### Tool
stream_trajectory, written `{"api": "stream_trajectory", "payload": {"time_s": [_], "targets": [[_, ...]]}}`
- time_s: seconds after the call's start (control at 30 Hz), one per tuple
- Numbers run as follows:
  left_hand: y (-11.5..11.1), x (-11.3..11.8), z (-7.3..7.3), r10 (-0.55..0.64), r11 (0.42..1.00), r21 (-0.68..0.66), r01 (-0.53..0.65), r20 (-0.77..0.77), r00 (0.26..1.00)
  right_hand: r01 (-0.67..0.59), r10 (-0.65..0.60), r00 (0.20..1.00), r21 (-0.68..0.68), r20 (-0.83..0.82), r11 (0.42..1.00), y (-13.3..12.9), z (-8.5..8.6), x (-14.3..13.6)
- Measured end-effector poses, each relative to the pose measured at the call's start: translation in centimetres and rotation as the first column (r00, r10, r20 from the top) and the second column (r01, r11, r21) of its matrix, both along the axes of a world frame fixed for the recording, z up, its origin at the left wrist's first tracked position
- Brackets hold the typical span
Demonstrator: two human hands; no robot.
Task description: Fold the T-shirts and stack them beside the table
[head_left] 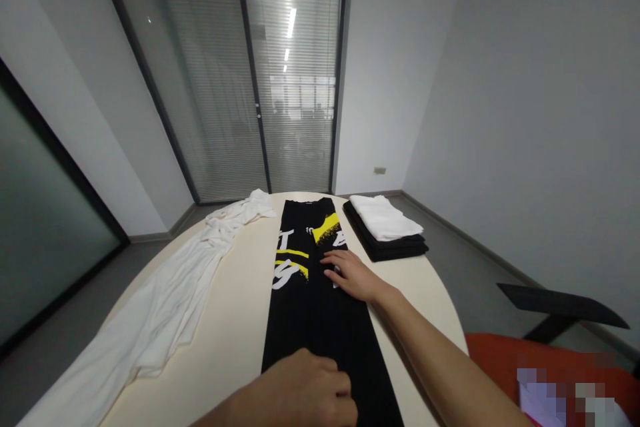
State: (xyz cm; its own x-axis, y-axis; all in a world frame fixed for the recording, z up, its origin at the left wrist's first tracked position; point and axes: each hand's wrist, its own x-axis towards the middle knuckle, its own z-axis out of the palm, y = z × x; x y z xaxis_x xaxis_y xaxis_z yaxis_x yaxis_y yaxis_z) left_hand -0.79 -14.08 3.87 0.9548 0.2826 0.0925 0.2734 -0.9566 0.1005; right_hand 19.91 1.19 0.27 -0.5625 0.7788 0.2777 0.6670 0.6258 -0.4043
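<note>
A long black fabric garment with white lettering and yellow streaks [320, 320] lies folded lengthwise down the middle of a pale round-edged table [235, 293]. The right hand [350, 275] rests on it, fingers loosely spread, gripping nothing. The left hand [313, 390] is curled over its near part; whether it pinches cloth cannot be told. Crumpled white cloth [155, 307] lies left, a folded black-and-white stack [385, 227] right.

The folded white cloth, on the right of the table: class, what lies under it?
Beneath the white cloth, folded black fabric shows at the edges, resting on the table. Its middle is covered.
</note>
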Motion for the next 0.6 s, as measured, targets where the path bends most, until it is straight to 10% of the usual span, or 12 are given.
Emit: {"api": "stream_trajectory", "payload": {"time_s": [0.13, 0.27, 0.43, 0.5, 0.6], "targets": [[0.1, 0.4, -0.8, -0.019, 0.996, 0.082, 0.021, -0.032, 0.999, 0.000, 0.000, 1.000, -0.010, 0.011, 1.000, 0.1, -0.2, 0.1], [0.5, 0.3, 0.0, 0.105, 0.971, -0.218, -0.094, 0.041, 0.994, -0.015, 0.015, 1.000, 0.001, -0.013, 1.000, 0.0, 0.1, 0.0], [1.4, 0.0, 1.6, 0.512, 0.589, -0.733, -0.340, 0.013, 0.859, -0.083, 0.062, 0.992, -0.192, -0.113, 0.978, -1.6, 3.1, 0.0], [2.0, -0.2, 1.4, 0.597, 0.446, -0.825, -0.347, -0.015, 0.802, -0.226, 0.154, 0.969, -0.443, -0.192, 0.867, -2.6, 4.7, 0.4], [3.3, -0.5, 0.4, 0.682, 0.326, -0.898, -0.296, 0.006, 0.731, -0.484, 0.313, 0.875, -0.692, -0.369, 0.535, -3.8, 6.1, 1.0]]}}
